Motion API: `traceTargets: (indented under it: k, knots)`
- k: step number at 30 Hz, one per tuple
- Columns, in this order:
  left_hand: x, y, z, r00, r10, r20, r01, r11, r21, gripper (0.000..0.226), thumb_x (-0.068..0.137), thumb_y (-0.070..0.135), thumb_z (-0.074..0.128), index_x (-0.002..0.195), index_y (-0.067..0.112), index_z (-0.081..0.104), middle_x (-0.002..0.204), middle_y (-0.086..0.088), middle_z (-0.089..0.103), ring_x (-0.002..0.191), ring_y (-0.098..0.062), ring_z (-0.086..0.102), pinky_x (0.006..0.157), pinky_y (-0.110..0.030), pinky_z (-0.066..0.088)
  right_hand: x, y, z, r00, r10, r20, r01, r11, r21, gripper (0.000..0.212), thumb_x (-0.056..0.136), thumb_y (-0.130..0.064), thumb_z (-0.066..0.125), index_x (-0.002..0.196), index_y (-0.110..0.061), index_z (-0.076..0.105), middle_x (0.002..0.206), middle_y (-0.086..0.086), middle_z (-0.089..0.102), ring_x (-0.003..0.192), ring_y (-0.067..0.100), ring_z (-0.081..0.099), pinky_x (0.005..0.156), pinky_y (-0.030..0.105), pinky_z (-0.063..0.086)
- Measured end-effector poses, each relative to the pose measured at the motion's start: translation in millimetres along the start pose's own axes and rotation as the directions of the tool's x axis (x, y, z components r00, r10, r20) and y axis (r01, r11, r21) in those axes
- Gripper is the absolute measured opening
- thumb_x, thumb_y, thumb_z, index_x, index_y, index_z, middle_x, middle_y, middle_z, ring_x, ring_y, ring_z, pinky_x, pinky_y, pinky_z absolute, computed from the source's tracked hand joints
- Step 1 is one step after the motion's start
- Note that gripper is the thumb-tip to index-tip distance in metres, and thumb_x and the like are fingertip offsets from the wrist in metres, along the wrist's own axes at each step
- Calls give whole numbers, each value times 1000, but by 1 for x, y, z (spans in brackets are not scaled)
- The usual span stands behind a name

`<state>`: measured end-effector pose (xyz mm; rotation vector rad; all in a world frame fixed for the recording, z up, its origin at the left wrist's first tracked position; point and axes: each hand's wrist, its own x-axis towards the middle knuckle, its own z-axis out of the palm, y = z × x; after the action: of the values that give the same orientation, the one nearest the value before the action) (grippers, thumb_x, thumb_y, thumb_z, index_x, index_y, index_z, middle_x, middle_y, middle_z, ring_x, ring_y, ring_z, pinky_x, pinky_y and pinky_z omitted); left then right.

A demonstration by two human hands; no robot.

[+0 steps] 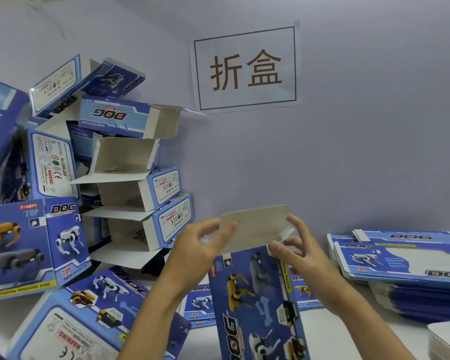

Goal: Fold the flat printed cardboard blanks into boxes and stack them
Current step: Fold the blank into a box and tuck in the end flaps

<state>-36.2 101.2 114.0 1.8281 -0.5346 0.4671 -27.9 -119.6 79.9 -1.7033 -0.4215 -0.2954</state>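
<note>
A: Where are we with this one?

B: We have one box (257, 302) upright in front of us, at about five o'clock from the frame's centre, its printed dog face toward us. The top flap (255, 227) stands open, grey inside showing. Our left hand (200, 245) pinches that flap's left edge, fingers curled onto it. Our right hand (296, 245) holds the right end, thumb and forefinger nipping what looks like the small side tab (286, 233); the exact contact is hard to read.

A: So which step is that?

B: We judge we are closing the end: body already squared, flaps not yet tucked.

A: And next?

B: Likely the side tab needs folding inward first, then the big flap bent over and its lip slid into the slot. That calls for our left hand to keep the body from collapsing while the right steers the lip in straight.

A: Then where does it go?

B: The pile of finished boxes (130, 178) leans against the wall at nine to ten o'clock, loose and tilted, several ends open. We should set ours down gently; that heap looks ready to slide.

A: And the supply?

B: The flat blanks (405, 268) sit stacked at three to four o'clock, beside our right forearm. The paper sign (246, 68) hangs at twelve.
</note>
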Motion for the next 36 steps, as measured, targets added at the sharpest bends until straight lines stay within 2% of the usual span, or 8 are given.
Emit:
traceTargets:
  k: [4, 9, 12, 14, 16, 19, 28, 36]
  knots:
    - [-1, 8, -10, 985, -166, -49, 134, 908, -397, 54, 83, 68, 43, 101, 32, 78, 106, -1, 76, 99, -26, 71, 87, -42, 53, -2, -12, -2, 999, 33, 39, -35, 998, 57, 50, 82, -65, 63, 126, -49, 46, 116, 3, 70, 103, 13, 69, 83, 40, 55]
    - [5, 1, -17, 963, -268, -17, 218, 818, -533, 49, 76, 53, 57, 106, 18, 74, 106, -10, 76, 96, -32, 72, 77, -47, 60, 4, 0, -6, 957, 65, 283, -87, 994, 65, 34, 107, -12, 36, 134, 4, 51, 116, 10, 54, 65, -2, 66, 76, 18, 48]
    - [4, -4, -20, 960, -264, 90, 276, 850, -450, 25, 78, 38, 65, 90, 21, 78, 88, -11, 76, 77, -25, 74, 64, -36, 61, 6, -17, 6, 922, 149, 358, -125, 988, -88, 63, 95, -43, 55, 128, 10, 51, 123, 34, 56, 104, 33, 68, 103, 54, 41]
    - [5, -9, -21, 958, -270, 93, 285, 885, -368, 25, 83, 26, 65, 102, 12, 74, 82, -11, 76, 67, -21, 73, 58, -30, 59, 10, -23, 8, 922, 215, 322, -189, 976, -112, 114, 60, -88, 62, 132, 0, 53, 127, 33, 56, 118, 50, 55, 101, 56, 43]
    - [7, -10, -22, 956, -280, 93, 294, 887, -356, 20, 90, 17, 61, 105, 8, 72, 80, -10, 76, 65, -19, 73, 54, -28, 58, 4, -24, -1, 915, 206, 347, -223, 975, 9, 106, 50, -98, 54, 122, -21, 68, 124, 19, 66, 105, 37, 63, 82, 43, 54]
    - [7, -7, -17, 956, -235, 176, 285, 886, -366, 20, 79, 22, 62, 85, 21, 81, 80, -8, 77, 67, -18, 74, 57, -30, 59, 5, -22, -8, 959, 179, 218, -218, 960, 173, 66, 74, -76, 55, 108, -23, 74, 116, 17, 70, 84, 31, 65, 66, 36, 53]
    - [6, 0, -6, 945, -143, 295, 255, 886, -388, 40, 77, 22, 71, 116, 15, 65, 101, -14, 75, 89, -30, 74, 63, -34, 61, 3, -39, -14, 996, 71, 47, -80, 971, 226, 24, 83, -19, 69, 106, -15, 76, 107, 20, 73, 104, 47, 65, 92, 62, 50]
    - [6, 1, -6, 960, -94, 265, 192, 907, -374, 30, 74, 15, 77, 102, 27, 76, 105, -15, 73, 95, -37, 72, 70, -41, 63, 2, -42, -9, 997, 58, 47, -67, 970, 234, 21, 90, -1, 63, 96, -14, 79, 97, 27, 73, 83, 40, 68, 84, 54, 53]
